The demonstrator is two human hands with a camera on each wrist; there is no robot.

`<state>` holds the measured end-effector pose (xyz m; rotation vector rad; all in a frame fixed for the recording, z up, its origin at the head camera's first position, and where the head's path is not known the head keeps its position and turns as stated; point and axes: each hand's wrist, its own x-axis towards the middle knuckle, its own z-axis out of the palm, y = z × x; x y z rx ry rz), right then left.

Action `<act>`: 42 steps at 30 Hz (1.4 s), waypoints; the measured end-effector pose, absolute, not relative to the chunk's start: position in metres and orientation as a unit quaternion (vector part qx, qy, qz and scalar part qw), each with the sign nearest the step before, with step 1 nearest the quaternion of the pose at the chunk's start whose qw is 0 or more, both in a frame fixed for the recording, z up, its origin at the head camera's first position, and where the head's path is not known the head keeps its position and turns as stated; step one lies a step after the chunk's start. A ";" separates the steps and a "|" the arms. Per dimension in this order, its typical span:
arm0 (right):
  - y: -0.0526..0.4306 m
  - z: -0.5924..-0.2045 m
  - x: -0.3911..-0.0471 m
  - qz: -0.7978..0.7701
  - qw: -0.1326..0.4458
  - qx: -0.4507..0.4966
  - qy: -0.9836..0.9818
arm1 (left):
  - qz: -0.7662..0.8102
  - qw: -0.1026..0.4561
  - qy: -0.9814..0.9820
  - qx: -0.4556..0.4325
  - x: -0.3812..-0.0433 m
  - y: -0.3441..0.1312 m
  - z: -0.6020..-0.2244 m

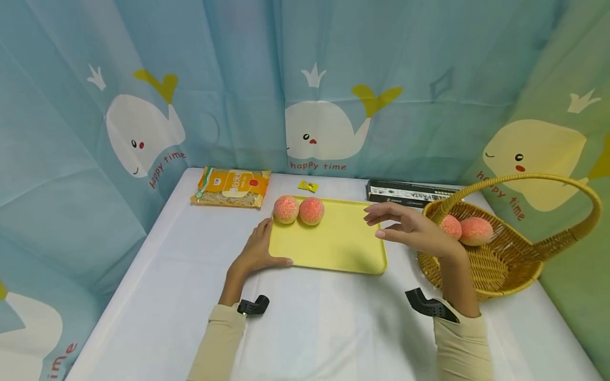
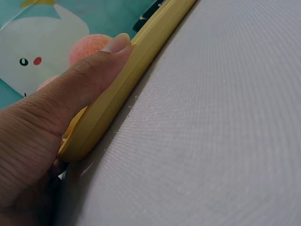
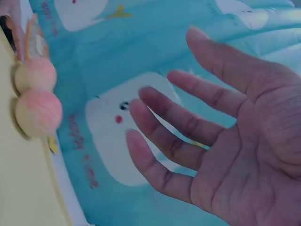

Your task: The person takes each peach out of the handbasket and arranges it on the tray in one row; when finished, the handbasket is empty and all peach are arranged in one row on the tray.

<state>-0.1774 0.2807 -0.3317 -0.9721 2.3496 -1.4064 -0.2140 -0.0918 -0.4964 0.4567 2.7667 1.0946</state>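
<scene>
Whale-print curtain (image 1: 248,137) is hanging behind white table (image 1: 310,328). Yellow tray (image 1: 343,243) is lying mid-table, two peaches (image 1: 312,211) sitting at its far left. L hand (image 1: 259,247) is gripping its left end; R hand (image 1: 412,226) is hovering near its right end, fingers loosely apart, holding nothing. Basket (image 1: 491,270) w/ two more peaches (image 1: 476,231) is standing at right. Step now seems to be steadying tray; next grasp, prob. of a basket peach, would be calling for rounded fingers.
</scene>
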 end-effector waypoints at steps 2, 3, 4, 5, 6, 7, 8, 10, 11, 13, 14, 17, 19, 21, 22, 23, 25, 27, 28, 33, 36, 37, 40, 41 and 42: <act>0.290 -0.328 -0.173 -0.481 0.119 -0.346 0.797 | 0.364 0.064 0.917 0.151 -0.214 -0.092 -0.497; 0.295 -0.327 -0.171 -0.483 0.121 -0.352 0.793 | 0.365 0.063 0.917 0.151 -0.214 -0.092 -0.497; 0.300 -0.325 -0.169 -0.485 0.122 -0.358 0.789 | 0.366 0.062 0.917 0.149 -0.214 -0.092 -0.497; 0.305 -0.324 -0.167 -0.487 0.124 -0.359 0.787 | 0.366 0.061 0.916 0.149 -0.214 -0.092 -0.497; 0.310 -0.323 -0.165 -0.489 0.126 -0.360 0.785 | 0.368 0.061 0.916 0.148 -0.214 -0.093 -0.498; 0.315 -0.322 -0.163 -0.493 0.126 -0.364 0.780 | 0.367 0.062 0.916 0.146 -0.214 -0.093 -0.498; 0.320 -0.321 -0.161 -0.495 0.124 -0.368 0.777 | 0.367 0.064 0.917 0.145 -0.214 -0.093 -0.498; 0.330 -0.320 -0.156 -0.500 0.121 -0.372 0.773 | 0.366 0.065 0.917 0.146 -0.214 -0.094 -0.499; 0.335 -0.320 -0.154 -0.499 0.117 -0.373 0.773 | 0.367 0.066 0.917 0.146 -0.214 -0.094 -0.500; 0.345 -0.318 -0.151 -0.489 0.118 -0.366 0.783 | 0.368 0.067 0.916 0.145 -0.214 -0.095 -0.500; 0.350 -0.317 -0.151 -0.482 0.119 -0.364 0.788 | 0.368 0.067 0.916 0.145 -0.214 -0.096 -0.500; 0.364 -0.317 -0.151 -0.473 0.114 -0.365 0.794 | 0.370 0.066 0.916 0.144 -0.214 -0.096 -0.501; 0.373 -0.318 -0.151 -0.479 0.112 -0.360 0.792 | 0.370 0.065 0.916 0.143 -0.214 -0.097 -0.501; 0.383 -0.320 -0.150 -0.498 0.112 -0.347 0.786 | 0.371 0.065 0.915 0.142 -0.214 -0.097 -0.502; 0.387 -0.320 -0.149 -0.508 0.114 -0.335 0.785 | 0.372 0.065 0.915 0.142 -0.214 -0.097 -0.502; 0.391 -0.320 -0.148 -0.513 0.115 -0.323 0.787 | 0.372 0.065 0.915 0.142 -0.214 -0.097 -0.502; 0.401 -0.319 -0.146 -0.517 0.114 -0.303 0.792 | 0.374 0.063 0.914 0.144 -0.214 -0.098 -0.503; 0.410 -0.317 -0.146 -0.502 0.106 -0.284 0.810 | 0.375 0.061 0.914 0.144 -0.213 -0.098 -0.503; 0.414 -0.317 -0.146 -0.490 0.098 -0.278 0.820 | 0.375 0.060 0.914 0.144 -0.213 -0.098 -0.503; 0.439 -0.316 -0.152 -0.429 0.067 -0.224 0.873 | 0.376 0.062 0.913 0.141 -0.213 -0.097 -0.502; 0.454 -0.322 -0.158 -0.431 0.049 -0.177 0.883 | 0.379 0.066 0.912 0.140 -0.213 -0.097 -0.502; 0.459 -0.324 -0.160 -0.441 0.045 -0.160 0.882 | 0.379 0.066 0.912 0.140 -0.213 -0.097 -0.502; 0.476 -0.335 -0.165 -0.519 0.039 -0.121 0.845 | 0.375 0.066 0.914 0.141 -0.213 -0.096 -0.503; 0.481 -0.339 -0.165 -0.527 0.035 -0.105 0.842 | 0.374 0.067 0.914 0.141 -0.213 -0.096 -0.504; 0.486 -0.342 -0.166 -0.532 0.033 -0.090 0.842 | 0.372 0.069 0.915 0.141 -0.213 -0.096 -0.504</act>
